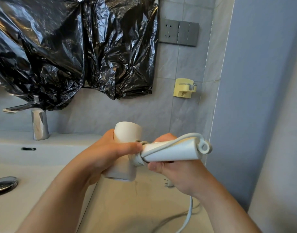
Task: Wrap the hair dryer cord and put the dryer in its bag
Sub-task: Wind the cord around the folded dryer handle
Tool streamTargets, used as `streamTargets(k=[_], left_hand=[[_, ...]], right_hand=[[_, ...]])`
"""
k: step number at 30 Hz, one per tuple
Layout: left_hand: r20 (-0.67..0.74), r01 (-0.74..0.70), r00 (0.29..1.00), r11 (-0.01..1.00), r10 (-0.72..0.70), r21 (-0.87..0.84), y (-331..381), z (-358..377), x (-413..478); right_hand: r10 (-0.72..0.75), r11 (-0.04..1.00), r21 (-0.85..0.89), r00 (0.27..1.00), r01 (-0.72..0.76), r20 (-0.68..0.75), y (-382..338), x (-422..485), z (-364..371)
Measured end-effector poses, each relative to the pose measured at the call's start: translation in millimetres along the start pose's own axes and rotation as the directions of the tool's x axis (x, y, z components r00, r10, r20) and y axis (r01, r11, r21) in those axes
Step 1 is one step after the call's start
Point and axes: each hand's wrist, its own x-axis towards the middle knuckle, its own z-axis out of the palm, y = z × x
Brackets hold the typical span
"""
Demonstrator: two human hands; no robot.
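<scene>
I hold a white hair dryer [126, 133] above the counter, its barrel upright and its handle [174, 152] pointing right. My left hand [107, 155] grips the barrel, thumb near the joint. My right hand [176, 174] grips the handle from below and pinches the grey-white cord [168, 145], which runs along the handle and is wound around its base near the barrel. The rest of the cord [189, 214] hangs down past my right wrist. The plug [168, 183] shows just under my right hand. No dryer bag is in view.
A white sink [43, 158] with a chrome drain [4, 183] and chrome faucet [39, 123] lies to the left. Black plastic sheeting [68, 47] covers the mirror. A wall socket and switches [179, 33] and a yellow wall holder [184, 89] are on the tiles. The beige counter [127, 207] is below.
</scene>
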Motion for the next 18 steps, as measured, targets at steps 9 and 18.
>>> streamTargets(k=[9,18], left_hand=[[0.045,-0.09,0.995,0.996,0.09,-0.021,3,5,1],[0.08,0.04,0.996,0.986,-0.027,-0.162,-6,1,0]], right_hand=[[-0.007,0.995,0.102,0.998,0.012,-0.057,-6,2,-7],[0.088,0.983,0.153,0.993,-0.098,0.076,-10,0,-17]])
